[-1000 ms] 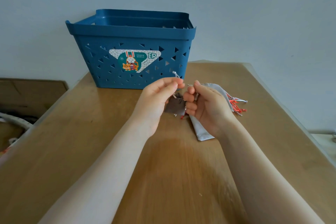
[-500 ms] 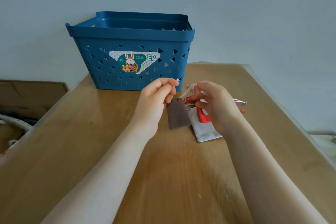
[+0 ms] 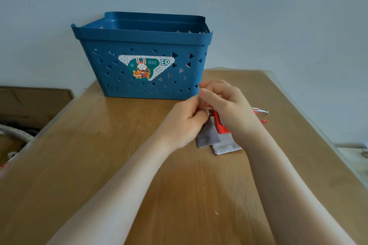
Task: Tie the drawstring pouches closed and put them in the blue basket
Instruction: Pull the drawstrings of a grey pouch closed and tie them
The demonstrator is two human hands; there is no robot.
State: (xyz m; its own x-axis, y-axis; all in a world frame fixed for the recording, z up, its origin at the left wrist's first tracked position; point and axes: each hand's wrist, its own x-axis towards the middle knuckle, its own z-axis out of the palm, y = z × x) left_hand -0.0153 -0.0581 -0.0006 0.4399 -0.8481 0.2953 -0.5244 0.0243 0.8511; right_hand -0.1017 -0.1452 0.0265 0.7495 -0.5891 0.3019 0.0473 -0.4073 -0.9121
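Note:
A small brown-grey drawstring pouch (image 3: 207, 135) hangs between my hands above the table. My left hand (image 3: 184, 121) pinches its top, and my right hand (image 3: 227, 105) pinches at its cords right beside it; the cords themselves are hidden by my fingers. Under my right hand lie a red pouch (image 3: 220, 126) and a light grey pouch (image 3: 226, 146) on the wooden table (image 3: 119, 155). Their red and white cord ends (image 3: 260, 113) stick out to the right. The blue basket (image 3: 143, 53) stands behind, at the back of the table.
The table's right edge (image 3: 318, 125) runs close to the pouches, with a wall behind. A cardboard box (image 3: 29, 103) and a pale hose (image 3: 16, 131) lie off the table's left side.
My two hands have come together at the top of the brown-grey pouch. The pouch has swung right, against the red one.

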